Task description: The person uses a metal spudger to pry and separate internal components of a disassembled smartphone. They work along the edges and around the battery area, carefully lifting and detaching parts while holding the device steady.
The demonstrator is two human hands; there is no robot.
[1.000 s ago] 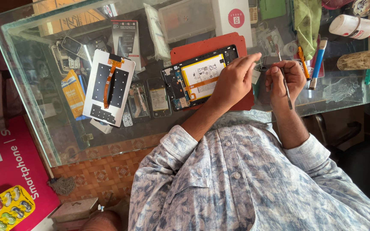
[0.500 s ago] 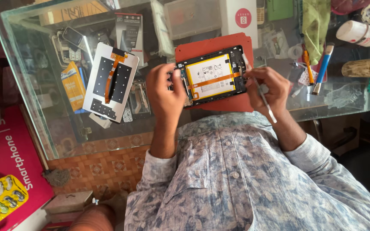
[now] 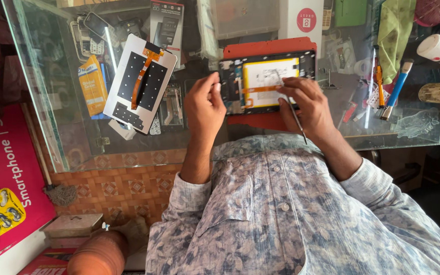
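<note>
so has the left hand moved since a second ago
Yes. The left hand came off the opened tablet and back to the tablet's left edge, toward the white panel.

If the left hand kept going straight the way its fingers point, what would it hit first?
Probably the opened device itself: the left hand points at its near left edge, fingertips about touching it. Depth is hard to judge here.

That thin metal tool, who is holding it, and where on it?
The right hand pinches the thin tool around its middle. The left hand touches the opened tablet at its left edge.
</note>
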